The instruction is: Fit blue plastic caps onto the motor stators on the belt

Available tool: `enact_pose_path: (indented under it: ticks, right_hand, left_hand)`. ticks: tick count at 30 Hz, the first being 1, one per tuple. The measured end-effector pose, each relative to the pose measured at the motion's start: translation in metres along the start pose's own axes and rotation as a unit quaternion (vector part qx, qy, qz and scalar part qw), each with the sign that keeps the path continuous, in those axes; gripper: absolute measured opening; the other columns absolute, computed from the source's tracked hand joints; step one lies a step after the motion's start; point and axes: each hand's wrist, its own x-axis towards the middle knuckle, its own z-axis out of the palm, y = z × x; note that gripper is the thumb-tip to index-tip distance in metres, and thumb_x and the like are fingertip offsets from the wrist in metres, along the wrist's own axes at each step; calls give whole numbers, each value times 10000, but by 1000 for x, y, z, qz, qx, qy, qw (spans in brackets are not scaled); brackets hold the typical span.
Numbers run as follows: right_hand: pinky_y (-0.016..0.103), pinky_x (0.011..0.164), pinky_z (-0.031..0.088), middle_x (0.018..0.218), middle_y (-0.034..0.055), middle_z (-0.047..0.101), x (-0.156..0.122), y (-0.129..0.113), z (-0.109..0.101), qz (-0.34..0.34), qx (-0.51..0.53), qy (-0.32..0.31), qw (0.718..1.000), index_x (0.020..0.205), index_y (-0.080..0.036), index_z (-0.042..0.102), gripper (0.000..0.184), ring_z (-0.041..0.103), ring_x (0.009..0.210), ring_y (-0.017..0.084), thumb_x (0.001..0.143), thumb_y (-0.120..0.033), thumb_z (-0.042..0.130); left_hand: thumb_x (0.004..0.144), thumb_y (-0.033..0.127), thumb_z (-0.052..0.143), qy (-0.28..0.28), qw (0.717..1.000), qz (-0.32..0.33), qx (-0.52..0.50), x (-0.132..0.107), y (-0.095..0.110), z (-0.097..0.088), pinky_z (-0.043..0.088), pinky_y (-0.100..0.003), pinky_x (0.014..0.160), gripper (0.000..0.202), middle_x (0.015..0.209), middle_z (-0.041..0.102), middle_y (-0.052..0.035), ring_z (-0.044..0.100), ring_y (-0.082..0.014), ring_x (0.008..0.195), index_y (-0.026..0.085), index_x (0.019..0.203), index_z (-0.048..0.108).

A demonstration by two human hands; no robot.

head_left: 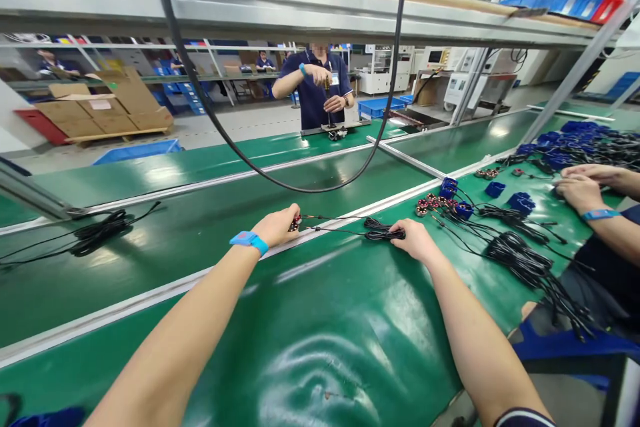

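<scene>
My left hand (pixel 279 227), with a blue band at the wrist, is closed on a small copper-wound coil part (pixel 296 222) above the white rail. Two thin leads run from that part to a bundled black cable (pixel 383 229). My right hand (pixel 413 240) pinches the right end of this bundle just over the green table (pixel 350 320). Right of my right hand lie several copper coil parts (pixel 430 203) and blue pieces (pixel 464 210), with more black cables (pixel 520 253) beyond them.
A co-worker's hands (pixel 583 187) handle parts at the right, by a blue heap (pixel 575 140). Another person (pixel 320 90) works across the belt. A black cable loop (pixel 300 188) hangs ahead of me. Another cable bundle (pixel 103 232) lies at left on the belt.
</scene>
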Motion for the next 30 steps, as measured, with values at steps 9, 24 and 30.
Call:
enact_pose_path:
  ticks: [9,24,30]
  right_hand:
    - [332,755,469,918,20,692,-20,11,-34,-7,-164,-121,979,819,-275,723,255,639,852,242,609,-141,777]
    - [387,829,547,1049,26,751,-38,-18,-44,-105,-144,-269,946,1019,-310,745,273,708,974,288,763,-284,654]
    - [377,902,532,1102,26,729,-52,-80,-7,-154,-8,-240,958,1039,-305,721,314,696,967,259,817,-525,696]
  left_hand:
    - [895,277,554,25,997,-15,-71,-146,76,44,507,-367,756,174,969,622,-60,639,-257,865,234,1023,443]
    - [976,349,530,125,963,-72,-229,-201,92,78,515,-443,973,153,1186,640,-81,600,-255,1091,230,1052,591]
    - [942,279,570,148,955,-96,-238,-205,97,74,543,-386,856,71,1063,667,-69,648,-236,985,224,977,540]
